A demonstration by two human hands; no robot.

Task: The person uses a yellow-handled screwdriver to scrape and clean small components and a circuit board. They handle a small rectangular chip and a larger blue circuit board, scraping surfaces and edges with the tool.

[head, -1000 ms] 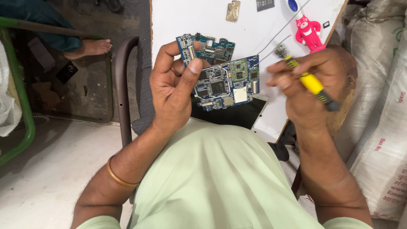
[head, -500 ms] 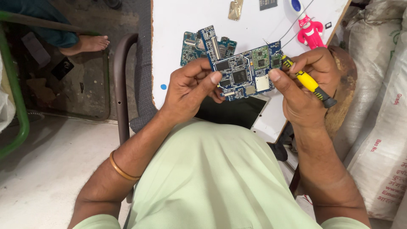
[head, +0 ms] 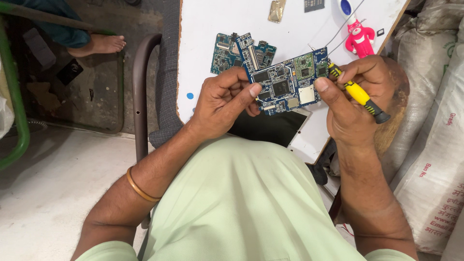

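Note:
My left hand (head: 227, 99) grips a blue circuit board (head: 285, 82) by its left edge, thumb on its face, holding it above the white table (head: 203, 29). My right hand (head: 355, 96) holds a yellow-and-black screwdriver (head: 360, 96) and also pinches the board's right edge with the thumb. The screwdriver's tip sits near the board's upper right corner. A dark tablet screen (head: 270, 128) lies under the board near the table's front edge.
Another blue-green board (head: 222, 53) lies on the table behind the held one. A pink toy figure (head: 361, 38), a small metal piece (head: 277, 10) and thin wires lie at the back. White sacks (head: 435, 145) stand to the right, a brown chair frame (head: 140, 87) left.
Both hands have moved the board lower and nearer to me. My right thumb now rests on the board's right edge, and the screwdriver has tilted closer to the board's corner.

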